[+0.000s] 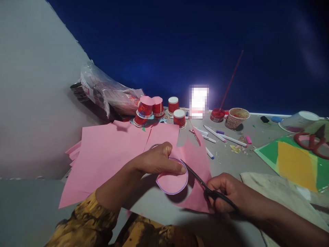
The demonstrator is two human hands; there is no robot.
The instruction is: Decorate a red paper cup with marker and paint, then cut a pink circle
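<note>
My left hand point(160, 159) grips a piece of pink paper point(171, 183), its thumb lying over a rounded part outlined in blue. Part of the round edge is cut along that line, and a strip of the same pink sheet point(199, 164) curls away on the right. In my right hand point(226, 195) are black-handled scissors point(197, 178), with fingers wrapped round the handles. The blades point up and left and meet the paper near the blue outline, just right of my left thumb. My left fingers are mostly hidden beneath the paper.
Large pink sheets point(102, 157) lie at left. Behind stand red paper cups point(145, 109), a paint jar point(217, 115) with a brush, and a stained cup point(236, 118). Markers point(214, 133) are scattered right of centre. Red-handled scissors point(312, 142) rest on green paper point(269, 154), near a cloth point(269, 188).
</note>
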